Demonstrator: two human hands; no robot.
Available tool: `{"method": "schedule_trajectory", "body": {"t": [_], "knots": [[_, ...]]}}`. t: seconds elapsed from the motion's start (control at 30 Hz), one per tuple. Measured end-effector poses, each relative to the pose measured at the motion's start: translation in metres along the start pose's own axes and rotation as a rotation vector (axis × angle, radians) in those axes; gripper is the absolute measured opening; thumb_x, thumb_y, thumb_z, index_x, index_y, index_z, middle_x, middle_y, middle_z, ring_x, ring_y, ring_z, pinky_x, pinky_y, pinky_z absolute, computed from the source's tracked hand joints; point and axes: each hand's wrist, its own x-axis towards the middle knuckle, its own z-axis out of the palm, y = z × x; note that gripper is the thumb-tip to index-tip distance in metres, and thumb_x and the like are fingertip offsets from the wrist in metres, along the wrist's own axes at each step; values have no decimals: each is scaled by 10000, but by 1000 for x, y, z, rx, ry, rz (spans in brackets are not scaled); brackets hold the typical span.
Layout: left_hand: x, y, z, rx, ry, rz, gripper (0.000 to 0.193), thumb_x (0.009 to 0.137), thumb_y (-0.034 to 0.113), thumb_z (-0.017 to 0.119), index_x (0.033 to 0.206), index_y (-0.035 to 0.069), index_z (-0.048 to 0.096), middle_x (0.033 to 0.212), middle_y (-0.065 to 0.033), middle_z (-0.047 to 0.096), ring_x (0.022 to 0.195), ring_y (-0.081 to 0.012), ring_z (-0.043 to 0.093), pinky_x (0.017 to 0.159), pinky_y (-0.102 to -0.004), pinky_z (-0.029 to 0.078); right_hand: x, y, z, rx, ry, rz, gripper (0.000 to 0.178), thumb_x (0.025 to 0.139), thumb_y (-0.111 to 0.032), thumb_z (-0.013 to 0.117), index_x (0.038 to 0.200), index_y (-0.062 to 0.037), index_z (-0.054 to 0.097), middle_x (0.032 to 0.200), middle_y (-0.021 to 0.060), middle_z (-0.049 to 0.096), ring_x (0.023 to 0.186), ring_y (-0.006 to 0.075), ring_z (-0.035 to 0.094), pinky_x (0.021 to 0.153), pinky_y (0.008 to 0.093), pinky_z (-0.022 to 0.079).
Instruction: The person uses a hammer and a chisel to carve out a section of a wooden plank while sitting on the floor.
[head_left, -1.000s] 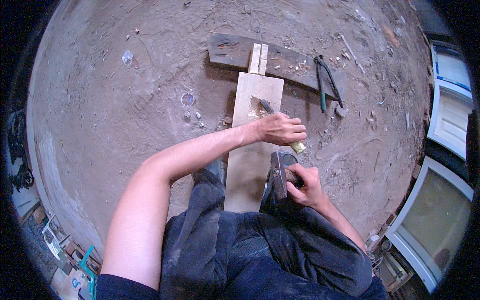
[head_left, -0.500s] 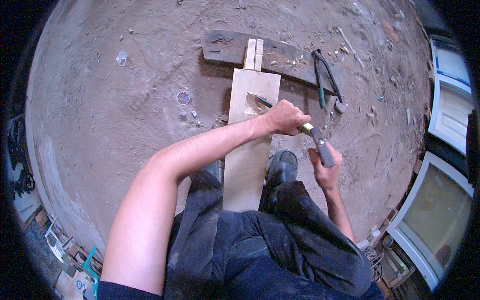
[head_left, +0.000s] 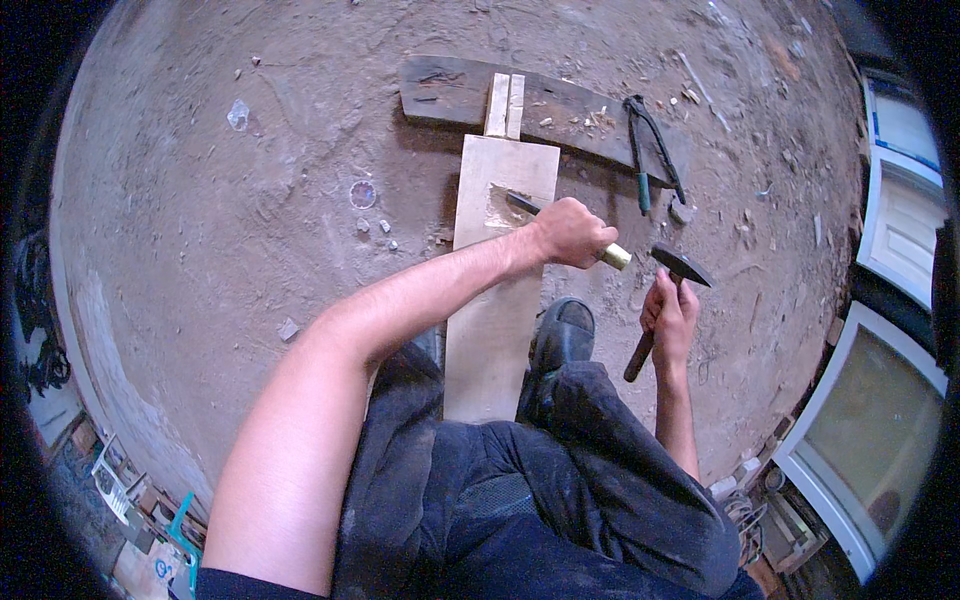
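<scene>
My left hand (head_left: 572, 232) is wrapped round a chisel (head_left: 616, 257) with a yellowish handle. Its dark blade meets a shallow rough recess in a pale wooden board (head_left: 490, 330), which runs from between my legs away from me. In my right hand (head_left: 672, 318) is a hammer (head_left: 682, 266), gripped by its dark handle. The hammer head stands a little to the right of the chisel's butt end, apart from it. Most of the chisel's middle is hidden by my left fist.
Beyond the board lies a dark weathered plank (head_left: 450, 90) with wood chips on it and two narrow pale strips (head_left: 505, 105) across it. Long-handled pincers (head_left: 650, 150) rest at its right end. White-framed panes (head_left: 860, 430) lean at the right. Small stones and debris dot the dirt floor.
My right hand has drawn the hammer away from the chisel's end, turning its head. The left hand and chisel have stayed nearly in place.
</scene>
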Motion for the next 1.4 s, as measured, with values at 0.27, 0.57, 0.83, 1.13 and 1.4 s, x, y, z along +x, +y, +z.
{"method": "schedule_trajectory", "body": {"t": [0.27, 0.57, 0.83, 1.13, 1.4], "knots": [[11, -2, -4, 5, 44, -40, 136, 678, 226, 642, 681, 114, 564, 590, -82, 624, 535, -289, 639, 471, -424, 510, -5, 2, 5, 18, -22, 111, 288, 945, -304, 555, 747, -115, 463, 507, -59, 353, 364, 38, 299, 327, 219, 226], [14, -7, 1, 13, -42, -9, 144, 690, 230, 640, 712, 99, 584, 611, -106, 636, 553, -309, 643, 480, -434, 502, 5, 12, -11, 12, -21, 17, 255, 946, -277, 560, 768, -110, 487, 545, -50, 404, 394, 45, 338, 354, 225, 260], [14, -10, 0, 35, -96, -45, 146, 696, 235, 641, 752, 109, 592, 649, -100, 650, 607, -301, 664, 538, -429, 530, 9, 2, -16, 126, -80, 214, 466, 954, -538, 422, 777, -108, 459, 543, -51, 331, 396, 56, 278, 368, 222, 219], [16, -9, 0, 82, -105, -76, 160, 681, 239, 651, 765, 117, 588, 659, -94, 653, 607, -294, 665, 530, -426, 528, 26, 25, 10, 285, 41, 348, 468, 951, -561, 416, 708, -163, 384, 528, -61, 279, 384, 66, 251, 353, 238, 205], [14, -10, 1, 36, -33, -44, 151, 675, 235, 648, 741, 115, 584, 647, -102, 648, 591, -300, 659, 519, -437, 525, 32, 20, 13, 508, 254, 91, 466, 941, -589, 396, 776, -153, 403, 549, -54, 320, 410, 66, 275, 363, 244, 215]]}}
